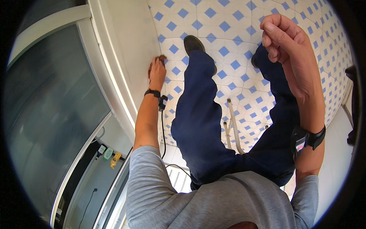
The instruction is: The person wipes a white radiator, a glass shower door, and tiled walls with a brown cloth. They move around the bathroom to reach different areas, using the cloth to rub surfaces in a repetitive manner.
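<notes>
My left hand [157, 73] presses a brown cloth [163, 58] against the low white wall [125, 43], close to where it meets the floor. The fingers cover most of the cloth, with scraps of it showing at both sides. Out over the floor at upper right, my right hand [286, 40] is raised. Its fingers are curled in and the thumb rests against the index finger, with nothing visible between them. Both wrists wear black straps with small devices; a black cable [163, 131] hangs from the left one.
Metal stool legs [234, 126] stand between my knees on the blue-and-white tiled floor [224, 51]. At left is a framed glass panel [57, 114]. Past its edge, a yellow bottle [115, 160] and a green bottle [108, 154] are visible. A dark object [356, 106] borders the right.
</notes>
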`<state>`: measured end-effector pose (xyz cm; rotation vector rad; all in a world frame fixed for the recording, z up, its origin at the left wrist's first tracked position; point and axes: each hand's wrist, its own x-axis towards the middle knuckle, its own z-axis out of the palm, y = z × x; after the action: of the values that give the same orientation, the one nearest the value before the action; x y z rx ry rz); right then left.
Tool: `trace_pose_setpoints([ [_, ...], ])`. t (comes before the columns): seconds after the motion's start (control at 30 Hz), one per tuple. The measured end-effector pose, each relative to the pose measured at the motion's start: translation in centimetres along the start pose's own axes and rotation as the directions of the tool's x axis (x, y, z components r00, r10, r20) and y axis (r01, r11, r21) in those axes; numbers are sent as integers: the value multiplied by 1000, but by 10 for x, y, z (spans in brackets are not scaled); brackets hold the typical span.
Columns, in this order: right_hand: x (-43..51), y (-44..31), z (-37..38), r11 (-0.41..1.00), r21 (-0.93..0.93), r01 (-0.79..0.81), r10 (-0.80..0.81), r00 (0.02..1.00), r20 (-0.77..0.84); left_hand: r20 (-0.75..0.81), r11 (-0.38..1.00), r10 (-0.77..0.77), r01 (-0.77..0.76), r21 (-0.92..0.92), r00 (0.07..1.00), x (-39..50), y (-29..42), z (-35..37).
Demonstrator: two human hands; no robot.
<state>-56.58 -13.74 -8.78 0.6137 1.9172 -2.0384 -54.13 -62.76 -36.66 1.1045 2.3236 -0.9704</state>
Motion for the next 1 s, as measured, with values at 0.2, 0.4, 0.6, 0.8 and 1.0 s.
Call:
trace_pose_setpoints([
  [0.2, 0, 2, 2, 999, -17, 27, -27, 1000, -3, 250, 994, 85, -100, 47, 964, -111, 95, 77],
  [0.4, 2, -5, -4, 1000, 27, 13, -14, 1000, 27, 350, 926, 346, -376, 21, 871, -256, 120, 57],
  [0.6, 6, 8, -7, 994, -2, 110, -109, 993, 51, 333, 978, 196, -157, -140, 923, -285, 80, -39],
  [0.8, 13, 16, -17, 995, 78, 66, -70, 996, 52, 261, 998, -47, 55, -23, 964, -253, 1, -121],
  [1.0, 16, 20, -19, 992, 94, 88, -95, 993, 68, 229, 995, -36, 55, -78, 973, -284, 13, -118],
])
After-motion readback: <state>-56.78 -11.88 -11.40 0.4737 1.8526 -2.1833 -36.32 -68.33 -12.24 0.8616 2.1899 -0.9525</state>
